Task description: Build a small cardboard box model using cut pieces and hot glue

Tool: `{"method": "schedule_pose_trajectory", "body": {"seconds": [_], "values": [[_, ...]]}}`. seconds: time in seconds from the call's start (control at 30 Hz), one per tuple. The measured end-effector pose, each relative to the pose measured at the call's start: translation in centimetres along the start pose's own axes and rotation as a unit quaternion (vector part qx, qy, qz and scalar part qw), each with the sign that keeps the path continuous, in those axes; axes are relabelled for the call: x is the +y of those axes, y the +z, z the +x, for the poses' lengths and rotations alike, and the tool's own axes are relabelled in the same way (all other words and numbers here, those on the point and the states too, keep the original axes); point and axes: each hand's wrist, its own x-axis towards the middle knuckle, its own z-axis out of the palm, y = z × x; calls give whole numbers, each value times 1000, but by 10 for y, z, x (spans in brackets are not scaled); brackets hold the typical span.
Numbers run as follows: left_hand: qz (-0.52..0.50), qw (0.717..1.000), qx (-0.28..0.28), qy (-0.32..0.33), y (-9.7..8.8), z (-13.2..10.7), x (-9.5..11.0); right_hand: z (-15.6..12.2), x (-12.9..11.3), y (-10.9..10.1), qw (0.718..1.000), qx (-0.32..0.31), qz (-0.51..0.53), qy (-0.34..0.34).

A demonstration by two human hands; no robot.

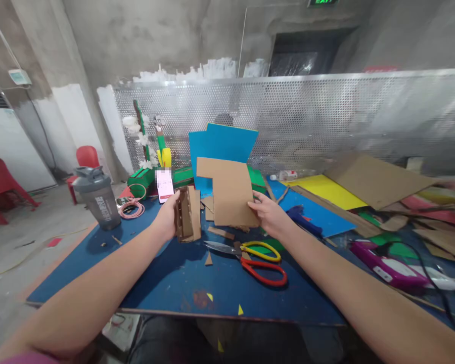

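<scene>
My left hand [167, 217] grips a small brown cardboard box [185, 215], its open, hollow side partly facing me. In my right hand [267, 210] is a flat piece of cardboard [233, 194] with a notch cut at its left side, held upright by its lower right edge. The two pieces are apart. Below them on the blue table [155, 283] lie scissors [246, 255] with one yellow and one red handle, blades pointing left. Cardboard scraps [220, 232] are scattered around the blades. Behind the held sheet stand blue boards [223, 144].
At left are a grey shaker bottle [98, 197], a coiled pink cable [132, 207] and a phone [164, 186]. On the right lie a blue glue gun [303, 220], a purple and white power strip [390, 265], a yellow sheet [329, 191] and large cardboard [379, 179]. A perforated metal panel [307, 121] stands behind.
</scene>
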Motion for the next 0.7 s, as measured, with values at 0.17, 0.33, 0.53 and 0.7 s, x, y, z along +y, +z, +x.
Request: {"method": "schedule_pose_trajectory", "body": {"seconds": [0.17, 0.33, 0.53, 0.7], "values": [[-16, 1000, 4, 15, -3, 5, -4, 0, 6, -1, 999, -25, 22, -23], [25, 998, -15, 50, -1, 2, -9, -7, 6, 4, 998, -56, 29, -28], [98, 990, -52, 92, -1, -3, -19, -22, 2, 20, 996, -89, 18, -18], [125, 985, -67, 94, -3, -5, -21, -28, 2, 24, 995, -93, 11, -16]]}}
